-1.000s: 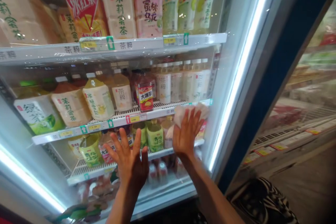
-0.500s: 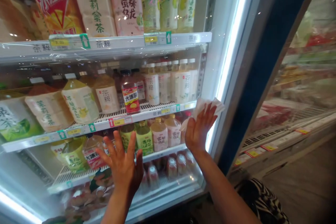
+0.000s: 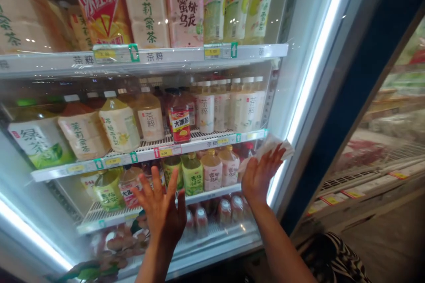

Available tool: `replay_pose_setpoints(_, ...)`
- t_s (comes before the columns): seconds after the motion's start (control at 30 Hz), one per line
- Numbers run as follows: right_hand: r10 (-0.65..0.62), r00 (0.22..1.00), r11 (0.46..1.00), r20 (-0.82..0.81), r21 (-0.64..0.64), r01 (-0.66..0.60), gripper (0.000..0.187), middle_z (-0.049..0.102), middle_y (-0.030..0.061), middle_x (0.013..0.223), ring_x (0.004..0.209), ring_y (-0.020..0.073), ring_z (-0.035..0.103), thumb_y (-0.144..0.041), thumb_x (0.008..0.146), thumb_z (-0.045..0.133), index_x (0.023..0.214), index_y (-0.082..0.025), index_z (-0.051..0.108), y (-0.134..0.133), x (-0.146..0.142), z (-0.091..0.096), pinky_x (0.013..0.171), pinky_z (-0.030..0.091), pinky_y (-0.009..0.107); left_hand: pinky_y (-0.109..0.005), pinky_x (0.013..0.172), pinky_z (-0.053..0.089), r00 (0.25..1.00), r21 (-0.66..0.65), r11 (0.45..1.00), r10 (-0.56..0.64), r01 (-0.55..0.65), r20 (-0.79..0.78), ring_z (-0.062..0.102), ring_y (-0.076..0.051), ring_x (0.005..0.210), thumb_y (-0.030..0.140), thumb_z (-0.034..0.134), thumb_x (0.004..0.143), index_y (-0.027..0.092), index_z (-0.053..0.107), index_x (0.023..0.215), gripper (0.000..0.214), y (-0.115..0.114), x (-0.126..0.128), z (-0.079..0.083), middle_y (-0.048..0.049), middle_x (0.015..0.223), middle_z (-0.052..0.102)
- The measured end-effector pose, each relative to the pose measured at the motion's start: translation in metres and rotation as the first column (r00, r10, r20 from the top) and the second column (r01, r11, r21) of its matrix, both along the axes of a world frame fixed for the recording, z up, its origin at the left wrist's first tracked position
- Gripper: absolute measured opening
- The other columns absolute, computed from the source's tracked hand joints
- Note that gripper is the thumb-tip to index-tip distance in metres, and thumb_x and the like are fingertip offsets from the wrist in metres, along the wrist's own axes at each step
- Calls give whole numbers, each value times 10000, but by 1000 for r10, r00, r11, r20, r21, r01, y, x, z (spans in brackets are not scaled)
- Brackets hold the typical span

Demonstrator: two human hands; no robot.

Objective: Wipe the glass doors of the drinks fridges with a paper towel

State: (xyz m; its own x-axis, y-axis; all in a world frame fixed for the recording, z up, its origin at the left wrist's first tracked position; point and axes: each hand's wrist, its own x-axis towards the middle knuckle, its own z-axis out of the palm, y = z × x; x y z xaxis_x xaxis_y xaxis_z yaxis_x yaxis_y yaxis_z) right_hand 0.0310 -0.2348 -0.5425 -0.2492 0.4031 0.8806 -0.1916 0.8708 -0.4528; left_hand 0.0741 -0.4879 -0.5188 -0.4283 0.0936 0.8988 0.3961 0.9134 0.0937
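Observation:
My left hand (image 3: 162, 214) is raised in front of the glass door of a lit drinks cooler, fingers spread, holding nothing. My right hand (image 3: 260, 177) presses a thin white cloth or tissue (image 3: 280, 141) flat toward the glass near the door's right side. Its fingers are stretched over the cloth, which sticks out above and beside them. Whether the left palm touches the glass I cannot tell. Behind the door, a red-labelled bottle (image 3: 180, 119) and green-labelled bottles (image 3: 192, 177) stand on shelves near my hands.
Large tea bottles (image 3: 144, 13) line the upper shelf (image 3: 186, 55). A bright light strip (image 3: 318, 53) runs down beside the dark door frame (image 3: 355, 84). To the right is another chilled display (image 3: 361, 154) with price tags. A zebra-striped fabric (image 3: 345, 256) shows at bottom right.
The view has turned left, so the shelves sit further right in the picture. My right hand and the cloth are slightly lower and further left against the shelves. My left hand stays spread.

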Motion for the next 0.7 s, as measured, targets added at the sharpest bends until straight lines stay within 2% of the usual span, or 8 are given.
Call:
replay_pose_setpoints(0.1,15,997,993,74,117,-24,723,-74,126,1725,1584,346,-117,-272,1043,318,1637,-193,-87,-51,10,-24,1194,64,784,-806,1175,6,1000,5,1000,24,-24,-8,-99,-410,1570,243,580,941,354,165,1606,792,-23,0,1,-85,1720,-52)
replay_pose_setpoints(0.17,26,993,983,112,175,-46,751,-128,113,1718,1578,352,-145,-258,1032,339,1632,-176,-105,-84,14,-21,1191,65,788,-797,1178,-19,999,41,998,40,-39,-16,-114,-409,1567,257,565,950,355,166,1606,774,-37,0,4,-75,1720,-72)
replay_pose_setpoints(0.3,10,999,980,43,199,-18,744,-98,90,1727,1582,344,-128,-260,1030,319,1629,-204,-120,-120,7,41,1189,60,784,-770,1195,-41,997,100,993,70,-68,-15,-148,-388,1566,286,534,970,342,166,1610,740,-63,2,10,-62,1716,-109)
replay_pose_setpoints(0.37,9,1000,973,27,229,-15,739,-65,92,1731,1585,347,-108,-277,1032,313,1630,-208,-115,-134,5,61,1190,67,782,-770,1195,-41,996,112,991,82,-79,-24,-150,-385,1566,300,534,973,338,173,1610,733,-79,5,12,-65,1716,-112)
replay_pose_setpoints(0.43,8,999,966,49,257,-20,743,-66,101,1729,1584,352,-108,-274,1030,327,1633,-191,-100,-154,10,52,1190,87,782,-772,1194,-35,994,133,986,104,-98,-39,-136,-390,1568,309,540,971,333,183,1610,733,-98,8,11,-75,1718,-98)
replay_pose_setpoints(0.57,20,991,952,129,301,-58,756,-99,135,1716,1574,384,-125,-224,1013,354,1635,-147,-67,-207,24,6,1169,161,801,-787,1186,-27,988,170,975,151,-146,-15,-114,-426,1563,344,538,970,321,225,1603,706,-137,11,8,-90,1715,-89)
replay_pose_setpoints(0.63,23,992,959,126,277,-57,757,-90,133,1718,1575,384,-122,-226,1013,355,1635,-151,-70,-226,24,10,1169,152,805,-785,1188,-26,987,195,968,163,-158,-9,-95,-436,1564,358,526,975,301,262,1595,676,-149,12,7,-96,1717,-70)
replay_pose_setpoints(0.7,28,995,966,97,252,-51,771,-88,114,1722,1578,370,-123,-233,1011,363,1633,-172,-87,-236,19,32,1180,109,798,-770,1199,-22,986,211,964,166,-160,-9,-77,-429,1569,361,518,979,284,287,1588,655,-157,12,5,-99,1718,-49)
